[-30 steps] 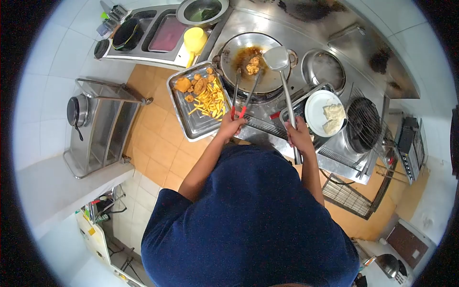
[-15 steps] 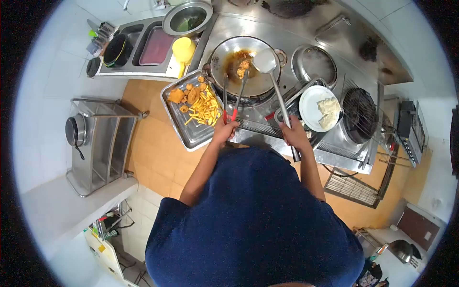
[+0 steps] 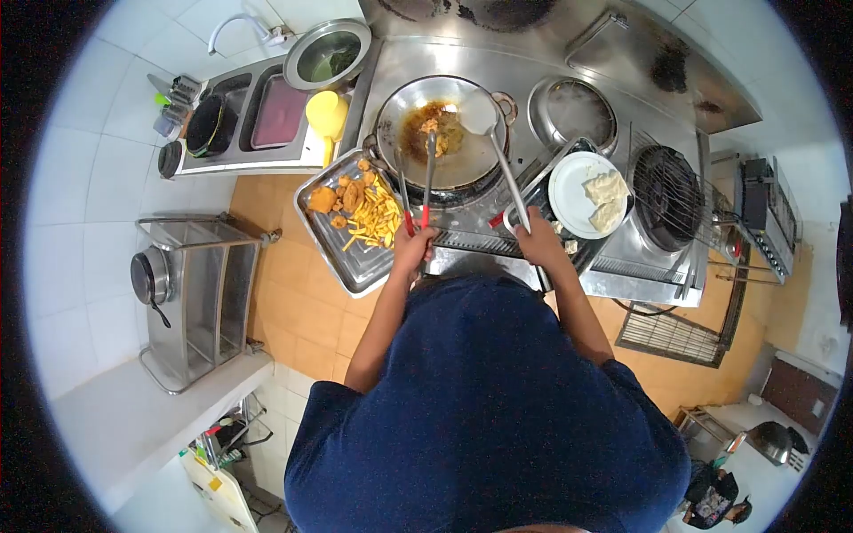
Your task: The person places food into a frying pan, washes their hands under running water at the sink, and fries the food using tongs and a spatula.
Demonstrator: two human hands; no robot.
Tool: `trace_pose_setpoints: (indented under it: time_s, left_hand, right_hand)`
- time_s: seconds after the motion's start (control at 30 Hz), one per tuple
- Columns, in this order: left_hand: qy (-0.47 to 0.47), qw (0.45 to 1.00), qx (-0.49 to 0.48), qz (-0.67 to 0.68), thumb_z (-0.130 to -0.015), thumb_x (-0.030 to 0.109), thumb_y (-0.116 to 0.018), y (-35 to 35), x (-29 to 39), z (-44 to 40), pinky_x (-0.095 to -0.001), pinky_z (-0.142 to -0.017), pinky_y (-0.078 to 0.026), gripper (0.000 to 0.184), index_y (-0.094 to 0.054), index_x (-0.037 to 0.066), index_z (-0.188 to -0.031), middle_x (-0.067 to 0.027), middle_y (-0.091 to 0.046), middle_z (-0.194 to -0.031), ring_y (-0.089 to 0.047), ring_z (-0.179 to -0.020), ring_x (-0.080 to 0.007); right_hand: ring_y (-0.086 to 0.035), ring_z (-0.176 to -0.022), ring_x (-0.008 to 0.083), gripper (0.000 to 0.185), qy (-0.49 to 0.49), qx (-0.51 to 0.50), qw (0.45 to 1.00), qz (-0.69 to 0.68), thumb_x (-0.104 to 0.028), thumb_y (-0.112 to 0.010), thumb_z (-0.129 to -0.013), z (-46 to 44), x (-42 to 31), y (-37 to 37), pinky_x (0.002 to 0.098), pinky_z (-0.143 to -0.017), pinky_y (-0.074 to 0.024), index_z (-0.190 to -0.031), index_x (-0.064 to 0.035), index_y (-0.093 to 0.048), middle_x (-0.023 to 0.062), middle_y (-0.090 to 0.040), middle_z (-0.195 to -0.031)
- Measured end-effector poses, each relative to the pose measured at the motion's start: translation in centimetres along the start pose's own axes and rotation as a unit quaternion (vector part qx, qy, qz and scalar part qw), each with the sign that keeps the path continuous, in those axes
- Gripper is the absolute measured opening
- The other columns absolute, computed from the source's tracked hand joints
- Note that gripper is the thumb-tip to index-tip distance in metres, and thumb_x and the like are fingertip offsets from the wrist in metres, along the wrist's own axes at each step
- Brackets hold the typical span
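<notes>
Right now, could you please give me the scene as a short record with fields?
Left hand: the left hand holds red-handled tongs
Right hand: the right hand holds a long metal spatula
Wok: the wok contains brownish liquid and fried food; both tools reach over it
Left of wok: a metal tray with fries and browned pieces
Right of wok: a white plate with pale, folded-looking pieces
</notes>
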State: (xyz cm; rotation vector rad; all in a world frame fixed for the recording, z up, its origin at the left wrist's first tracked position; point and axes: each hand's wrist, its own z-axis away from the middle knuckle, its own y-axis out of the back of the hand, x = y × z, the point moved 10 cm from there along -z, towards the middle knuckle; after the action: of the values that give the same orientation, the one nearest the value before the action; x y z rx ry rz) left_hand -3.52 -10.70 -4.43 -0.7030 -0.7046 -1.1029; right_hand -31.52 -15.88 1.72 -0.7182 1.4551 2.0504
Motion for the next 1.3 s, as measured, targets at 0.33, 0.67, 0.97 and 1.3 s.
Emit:
trace_pose_setpoints:
  time_s: [0.33,0.67,0.97,1.3]
  left_hand:
    - [0.009,1.0,0.001,-0.012,-0.082,0.009,-0.069,-0.3,0.0,-0.3,-0.0252,-0.036,-0.035,0.016,-0.054,0.006,-0.084,-0.0006,-0.052,-0.058,-0.048,-0.041,-0.0106]
    - [0.017,1.0,0.003,-0.021,-0.082,0.009,-0.07,-0.2,-0.4,-0.5,-0.0254,-0.037,-0.036,0.017,-0.054,0.007,-0.087,-0.0003,-0.052,-0.058,-0.048,-0.041,-0.0107]
    - [0.017,1.0,-0.003,-0.007,-0.083,0.007,-0.069,-0.3,-0.5,-0.7,-0.0257,-0.036,-0.035,0.016,-0.054,0.007,-0.089,-0.0011,-0.052,-0.059,-0.047,-0.041,-0.0107]
    - [-0.005,1.0,-0.011,0.011,-0.084,0.008,-0.067,-0.3,0.0,-0.1,-0.0259,-0.037,-0.036,0.012,-0.056,0.006,-0.084,0.0,-0.051,-0.058,-0.047,-0.041,-0.0105]
  right_hand:
    - [-0.064,-0.078,0.0485,0.038,-0.005,-0.043,0.997,-0.07,-0.019,-0.056,-0.09,0.4,-0.6,-0.1,0.0527,-0.071,-0.052,-0.119,0.0042,-0.05,0.0311,-0.063,-0.09]
    - [-0.056,-0.052,0.0265,0.03,0.024,-0.006,0.999,-0.039,-0.018,-0.058,-0.091,-0.3,1.7,-1.8,0.0399,-0.049,-0.0441,-0.111,0.0021,-0.049,0.0158,-0.056,-0.069]
    - [-0.055,-0.053,0.0295,0.031,0.123,0.061,0.99,-0.043,-0.018,-0.056,-0.091,0.0,-1.3,0.3,0.0411,-0.049,-0.0443,-0.112,0.0036,-0.049,0.0174,-0.057,-0.071]
    - [-0.045,-0.037,0.0111,0.029,0.018,-0.012,0.988,-0.153,-0.018,-0.059,-0.094,-0.1,0.8,-0.9,0.0308,-0.033,-0.0351,-0.11,0.0033,-0.047,0.0032,-0.047,-0.056]
